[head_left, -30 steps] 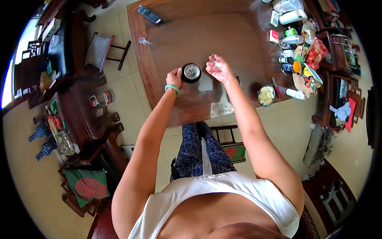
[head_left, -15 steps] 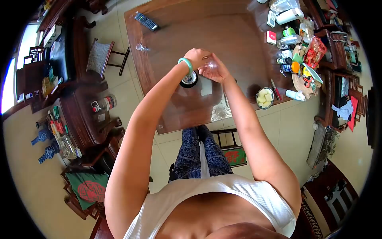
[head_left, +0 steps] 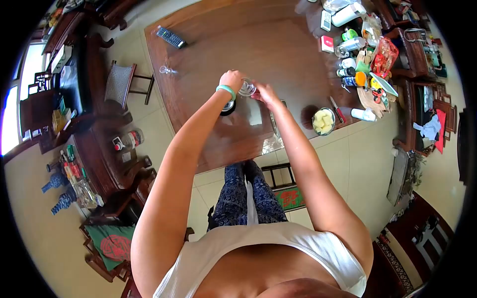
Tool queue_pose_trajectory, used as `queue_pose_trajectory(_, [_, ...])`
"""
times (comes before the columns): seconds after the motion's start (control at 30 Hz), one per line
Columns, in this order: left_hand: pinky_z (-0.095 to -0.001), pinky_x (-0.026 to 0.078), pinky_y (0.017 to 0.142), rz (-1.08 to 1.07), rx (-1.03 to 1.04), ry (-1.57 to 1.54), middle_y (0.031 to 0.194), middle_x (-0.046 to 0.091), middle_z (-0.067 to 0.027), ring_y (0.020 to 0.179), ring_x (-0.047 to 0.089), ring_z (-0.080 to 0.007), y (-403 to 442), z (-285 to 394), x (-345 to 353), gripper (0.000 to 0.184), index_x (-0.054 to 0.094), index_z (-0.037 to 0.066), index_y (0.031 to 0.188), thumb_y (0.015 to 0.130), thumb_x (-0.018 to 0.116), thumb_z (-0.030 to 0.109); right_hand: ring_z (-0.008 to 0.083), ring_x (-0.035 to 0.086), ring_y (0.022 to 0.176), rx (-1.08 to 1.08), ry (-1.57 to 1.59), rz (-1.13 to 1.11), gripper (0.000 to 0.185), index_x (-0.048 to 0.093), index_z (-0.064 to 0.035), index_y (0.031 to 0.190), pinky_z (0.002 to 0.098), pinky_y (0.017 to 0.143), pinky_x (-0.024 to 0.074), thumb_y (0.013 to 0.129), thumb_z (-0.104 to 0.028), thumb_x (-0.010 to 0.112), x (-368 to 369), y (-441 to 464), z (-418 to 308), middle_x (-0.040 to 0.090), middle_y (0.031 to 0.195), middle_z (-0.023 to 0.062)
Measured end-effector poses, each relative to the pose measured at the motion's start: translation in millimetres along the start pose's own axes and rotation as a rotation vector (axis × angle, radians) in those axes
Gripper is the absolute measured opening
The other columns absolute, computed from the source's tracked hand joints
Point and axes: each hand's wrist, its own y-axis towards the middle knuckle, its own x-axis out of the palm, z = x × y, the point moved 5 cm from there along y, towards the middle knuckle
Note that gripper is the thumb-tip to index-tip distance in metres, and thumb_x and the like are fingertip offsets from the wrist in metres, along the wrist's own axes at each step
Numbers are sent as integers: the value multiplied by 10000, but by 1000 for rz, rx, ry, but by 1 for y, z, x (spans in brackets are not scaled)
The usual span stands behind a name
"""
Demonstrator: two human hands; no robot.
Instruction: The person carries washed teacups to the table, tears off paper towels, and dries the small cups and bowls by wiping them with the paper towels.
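Observation:
A small clear glass cup [head_left: 247, 87] is between my two hands, above the brown table [head_left: 213, 44]. My left hand [head_left: 232, 79], with a green bangle at its wrist, closes on the cup's left side. On its right side, the fingers of my right hand [head_left: 264, 93] grip it too. Below my left hand sits a round black object [head_left: 228, 108] with a pale top, partly hidden by the wrist. Another small clear glass piece [head_left: 167, 70] lies near the table's left edge.
A remote control [head_left: 171, 37] lies at the back left. Near the right front are a bowl of pale cut pieces [head_left: 323, 121], a knife [head_left: 338, 110] and a white roll [head_left: 363, 114]. Bottles, bags and boxes crowd the right side. A folding stool [head_left: 120, 84] stands left.
My left hand has left the black round object and moved right to the clear cup in my right hand. Both hands now hold the cup. The camera view has shifted slightly.

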Motion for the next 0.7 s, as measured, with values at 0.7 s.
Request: queue_pose_trajectory(0.7, [-379,523,853,-28,-174,-48,1027,653,-176,1001,628,-308,-8,-11,41,237,678,63,985,805,633,210,126,639,664,-150,-452,86,223,644,40,1016,254,588,527,835,-88,623,-4,6,29,675,778,84])
